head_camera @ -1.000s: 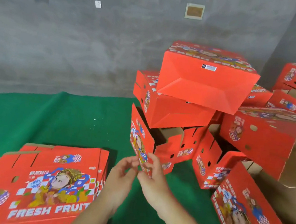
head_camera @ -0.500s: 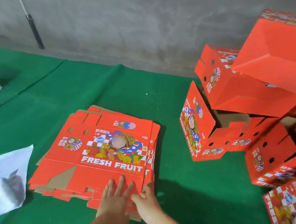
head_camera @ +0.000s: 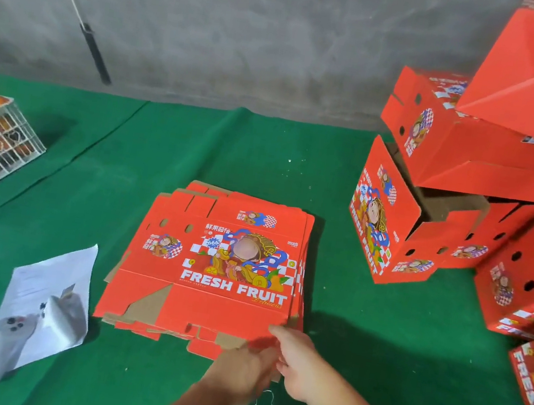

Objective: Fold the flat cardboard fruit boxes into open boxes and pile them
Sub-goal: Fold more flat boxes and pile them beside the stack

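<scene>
**Both hands at the near corner of the flat stack**

We see the flat boxes (head_camera: pixel 210 270) stacked on the green mat (head_camera: pixel 357 354), left of the folded boxes (head_camera: pixel 459 203). Our right hand (head_camera: pixel 298 356) pinches the top sheet's near right corner; our left hand (head_camera: pixel 243 372) is blurred, so we cannot tell its fingers.

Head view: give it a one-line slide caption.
Both hands, left and right, reach the near corner of the flat box stack.

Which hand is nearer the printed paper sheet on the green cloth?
Left. The left hand is at the flat box stack's near edge, closer to the paper sheet; the right hand is beyond it.
</scene>
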The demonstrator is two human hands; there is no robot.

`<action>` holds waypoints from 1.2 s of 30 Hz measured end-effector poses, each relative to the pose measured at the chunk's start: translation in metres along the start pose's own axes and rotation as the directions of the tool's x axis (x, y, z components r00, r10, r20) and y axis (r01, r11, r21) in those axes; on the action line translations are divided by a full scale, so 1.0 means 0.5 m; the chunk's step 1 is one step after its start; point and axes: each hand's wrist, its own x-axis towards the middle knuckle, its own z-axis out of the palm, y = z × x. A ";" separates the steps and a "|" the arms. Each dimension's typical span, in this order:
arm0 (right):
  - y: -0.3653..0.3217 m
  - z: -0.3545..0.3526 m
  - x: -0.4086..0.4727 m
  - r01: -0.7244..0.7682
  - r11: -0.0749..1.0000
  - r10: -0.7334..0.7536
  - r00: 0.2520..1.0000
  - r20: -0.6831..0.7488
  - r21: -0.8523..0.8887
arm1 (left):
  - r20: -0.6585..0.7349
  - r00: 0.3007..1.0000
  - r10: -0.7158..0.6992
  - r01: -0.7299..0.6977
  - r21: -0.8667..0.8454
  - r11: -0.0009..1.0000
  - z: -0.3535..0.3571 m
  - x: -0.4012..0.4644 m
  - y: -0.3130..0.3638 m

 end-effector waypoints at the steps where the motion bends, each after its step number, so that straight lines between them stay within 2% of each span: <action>1: 0.002 0.007 -0.002 0.003 1.000 -0.003 1.000 -0.020 -0.006 | 0.000 1.000 0.019 -0.019 -0.042 0.999 0.003 -0.006 0.004; 4: 0.016 0.020 0.000 -0.016 0.998 0.010 0.994 -0.105 -0.059 | -0.101 0.988 -0.115 0.109 -0.065 0.992 0.018 -0.015 -0.009; 6: 0.024 0.017 0.009 -0.036 0.989 0.016 0.990 -0.142 -0.143 | -0.082 0.974 -0.210 0.208 -0.027 0.978 0.015 -0.017 -0.027; 8: 0.029 0.012 0.018 -0.047 0.991 0.033 0.994 -0.109 -0.123 | -0.028 0.980 -0.196 0.195 -0.010 0.981 0.002 -0.016 -0.042; 10: 0.028 0.004 0.008 -0.029 0.994 0.019 0.995 -0.097 -0.108 | -0.039 0.991 -0.126 0.126 -0.012 0.992 -0.013 -0.022 -0.048; 12: 0.021 -0.016 -0.005 0.067 0.995 -0.076 0.989 -0.125 -0.070 | -0.077 0.996 -0.052 0.053 0.009 0.999 -0.023 -0.032 -0.052; 14: 0.005 -0.060 -0.022 0.224 0.964 -0.192 0.960 -0.204 0.145 | -0.161 0.985 -0.064 0.082 0.106 0.991 -0.024 -0.038 -0.056; 15: -0.006 -0.092 -0.034 0.293 0.922 -0.223 0.936 -0.272 0.254 | -0.219 0.966 -0.134 0.166 0.130 0.978 -0.025 -0.042 -0.058; 17: -0.030 -0.171 -0.067 0.423 0.852 -0.273 0.862 -0.427 0.309 | -0.290 0.895 -0.338 0.375 0.083 0.923 -0.029 -0.045 -0.059; 19: -0.043 -0.247 -0.106 0.525 0.803 -0.317 0.778 -0.542 0.284 | -0.260 0.823 -0.504 0.520 -0.009 0.854 -0.038 -0.042 -0.054; 21: -0.043 -0.304 -0.137 0.565 0.777 -0.330 0.741 -0.584 0.279 | -0.221 0.773 -0.595 0.580 -0.135 0.803 -0.049 -0.041 -0.051; 23: -0.031 -0.334 -0.164 0.546 0.802 -0.358 0.765 -0.535 0.243 | -0.186 0.818 -0.544 0.479 -0.303 0.824 -0.051 -0.042 -0.056; 25: -0.013 -0.340 -0.185 0.546 0.822 -0.413 0.769 -0.488 0.164 | -0.201 0.876 -0.439 0.271 -0.548 0.791 -0.047 -0.042 -0.047; 27: 0.001 -0.334 -0.202 0.571 0.819 -0.475 0.727 -0.496 0.053 | -0.215 0.892 -0.399 0.115 -0.743 0.659 -0.045 -0.046 -0.014; 29: 0.006 -0.322 -0.216 0.578 0.814 -0.530 0.699 -0.480 -0.058 | -0.201 0.909 -0.366 -0.003 -0.879 0.476 -0.048 -0.049 0.027; 33: 0.010 -0.307 -0.241 0.569 0.810 -0.562 0.689 -0.457 -0.139 | -0.030 0.942 -0.334 0.020 -0.989 0.144 -0.076 -0.041 0.090; 34: 0.008 -0.306 -0.248 0.564 0.806 -0.576 0.678 -0.457 -0.180 | -0.005 0.941 -0.340 0.041 -0.991 0.129 -0.088 -0.040 0.104; 36: 0.008 -0.304 -0.261 0.543 0.795 -0.603 0.659 -0.448 -0.271 | 0.032 0.931 -0.363 0.107 -0.976 0.190 -0.111 -0.042 0.131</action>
